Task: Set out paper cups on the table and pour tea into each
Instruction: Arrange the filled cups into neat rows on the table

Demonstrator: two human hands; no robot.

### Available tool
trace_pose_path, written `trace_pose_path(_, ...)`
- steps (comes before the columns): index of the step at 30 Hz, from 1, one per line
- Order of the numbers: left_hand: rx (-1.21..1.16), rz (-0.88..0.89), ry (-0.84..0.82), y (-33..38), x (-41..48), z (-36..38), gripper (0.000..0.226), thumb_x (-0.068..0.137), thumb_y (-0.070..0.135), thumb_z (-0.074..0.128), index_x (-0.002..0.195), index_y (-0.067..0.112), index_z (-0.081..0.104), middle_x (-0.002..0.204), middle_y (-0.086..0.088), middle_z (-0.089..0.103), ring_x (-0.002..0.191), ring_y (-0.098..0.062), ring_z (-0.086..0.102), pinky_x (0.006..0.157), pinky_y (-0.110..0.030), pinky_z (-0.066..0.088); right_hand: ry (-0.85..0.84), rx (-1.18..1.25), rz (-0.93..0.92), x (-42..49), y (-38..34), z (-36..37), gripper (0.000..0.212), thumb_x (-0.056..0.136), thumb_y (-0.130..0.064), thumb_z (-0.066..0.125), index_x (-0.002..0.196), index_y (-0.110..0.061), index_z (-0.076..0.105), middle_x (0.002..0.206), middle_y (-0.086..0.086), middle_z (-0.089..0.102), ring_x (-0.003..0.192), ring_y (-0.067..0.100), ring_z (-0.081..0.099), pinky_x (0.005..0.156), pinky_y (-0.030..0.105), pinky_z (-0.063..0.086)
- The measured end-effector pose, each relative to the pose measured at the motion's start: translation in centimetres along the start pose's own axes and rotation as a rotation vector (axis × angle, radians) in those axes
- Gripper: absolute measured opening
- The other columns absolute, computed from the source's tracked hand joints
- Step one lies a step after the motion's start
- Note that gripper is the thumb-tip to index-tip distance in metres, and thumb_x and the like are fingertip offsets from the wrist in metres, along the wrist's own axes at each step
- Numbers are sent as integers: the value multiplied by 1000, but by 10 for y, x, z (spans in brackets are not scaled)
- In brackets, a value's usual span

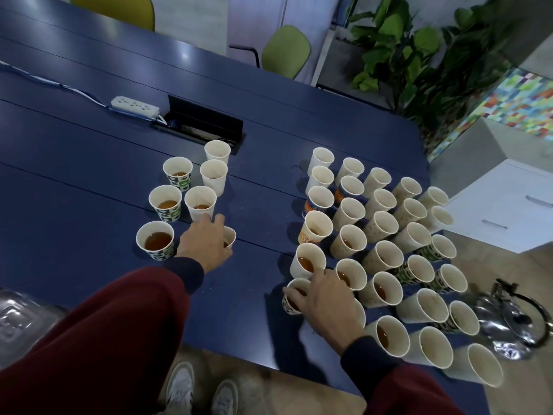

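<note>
Paper cups (380, 226) crowd table (89, 163); kettle (514, 322) right, power strip (134, 106) behind.

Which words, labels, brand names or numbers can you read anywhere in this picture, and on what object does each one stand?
No text can be read in this head view.
green-and-black patterned paper cups: print only, any lettering too blurred to read.
orange-printed paper cups: design too blurred to read.
white plastic power strip: no legible marking.

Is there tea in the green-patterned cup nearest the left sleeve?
Yes, partly filled: brown tea shows inside the cup, well below its rim.
</note>
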State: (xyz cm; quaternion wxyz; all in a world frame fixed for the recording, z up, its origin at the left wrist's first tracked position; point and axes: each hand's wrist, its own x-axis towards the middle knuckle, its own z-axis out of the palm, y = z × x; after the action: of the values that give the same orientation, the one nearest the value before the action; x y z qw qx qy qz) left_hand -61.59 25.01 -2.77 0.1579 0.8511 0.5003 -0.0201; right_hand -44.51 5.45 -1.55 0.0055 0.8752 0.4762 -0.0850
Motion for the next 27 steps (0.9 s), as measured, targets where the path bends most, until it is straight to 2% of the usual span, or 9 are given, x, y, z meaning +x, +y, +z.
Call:
trace_pose_path(3, -3, 26, -7, 9, 0, -1, 44, 87, 38, 68, 114, 14, 44, 121, -10, 51, 110, -34, 58, 82, -45, 52, 133, -34, -35, 15, 0, -19, 61, 91, -70, 50, 112, -12, 55, 106, 6, 62, 90, 24, 65, 68, 30, 43)
trace_pose_path(7, 2, 70, -10, 27, 1, -1, 49, 85, 38, 70, 119, 14, 45, 122, -8, 51, 112, -32, 57, 81, -43, 51, 43, 145, -226, 39, -18, -27, 54, 89, -55, 66, 125, -17, 50, 124, 4, 57, 105, 26, 62, 81, 34, 49)
trace_pose_path(10, -14, 119, -3, 34, 4, 1, 51, 84, 38, 71, 121, 14, 46, 123, -7, 52, 113, -30, 55, 82, -41, 50, -126, 260, -326, 54, -43, -16, 82, 84, -44, 77, 148, -17, 33, 149, 7, 43, 127, 28, 53, 100, 38, 48)
trace_pose_path(13, -74, 166, 24, 36, 10, 0, 48, 84, 37, 70, 119, 15, 46, 122, -6, 54, 109, -27, 56, 84, -40, 52, -229, 474, -250, 68, -64, -4, 107, 77, -38, 85, 157, -18, 16, 160, 7, 30, 141, 28, 42, 112, 39, 38)
trace_pose_path(16, -154, 191, 26, 39, 19, -7, 50, 82, 38, 71, 121, 17, 47, 123, -4, 55, 108, -25, 56, 89, -40, 52, -170, 492, -224, 84, -77, 6, 110, 74, -45, 86, 157, -23, 16, 155, 6, 40, 136, 28, 48, 109, 43, 43)
trace_pose_path(20, -227, 227, 9, 40, 41, -20, 50, 81, 33, 71, 121, 19, 46, 124, -3, 57, 107, -24, 57, 91, -40, 51, -4, 419, -240, 111, -85, 11, 94, 76, -50, 80, 151, -24, 28, 138, 6, 56, 121, 27, 58, 99, 42, 47)
trace_pose_path(23, -293, 249, -17, 40, 67, -33, 56, 77, 32, 75, 122, 20, 46, 122, 0, 55, 105, -20, 55, 86, -31, 46, 53, 493, -225, 136, -85, 10, 78, 74, -48, 80, 137, -23, 40, 124, 4, 61, 108, 27, 62, 89, 43, 52)
trace_pose_path(27, -399, 306, -102, 42, 113, -54, 62, 76, 36, 78, 127, 22, 47, 118, 3, 51, 105, -17, 52, 88, -31, 45, 110, 643, -172, 180, -82, 4, 53, 72, -45, 79, 111, -24, 48, 108, -3, 62, 95, 21, 61, 78, 42, 51)
